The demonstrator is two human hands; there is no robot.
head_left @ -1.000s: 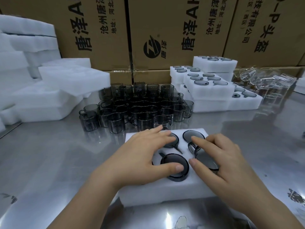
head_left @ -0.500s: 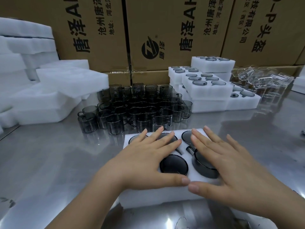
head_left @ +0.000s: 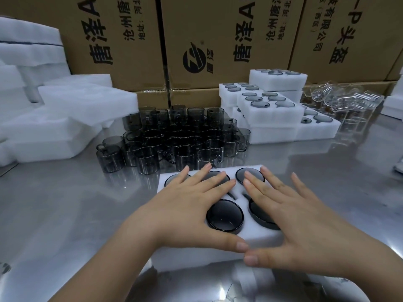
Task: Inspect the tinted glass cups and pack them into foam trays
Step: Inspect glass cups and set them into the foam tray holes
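Pressing tray (head_left: 257, 236): left hand (head_left: 185, 205), right hand (head_left: 305, 225); 唐泽 cartons (head_left: 226, 22).

Tray (head_left: 245, 236) half hidden, scene cropped at the edges

The left hand (head_left: 187, 205) hides most of two back cups (head_left: 172, 179) and the tray's front-left pocket. The right hand (head_left: 290, 216) covers much of the front-right cup (head_left: 259, 212). The top edge cuts the boxes (head_left: 218, 40) and their print, the foam stack (head_left: 26, 62) runs off the left edge, and the clear glasses (head_left: 340, 99) blur together.
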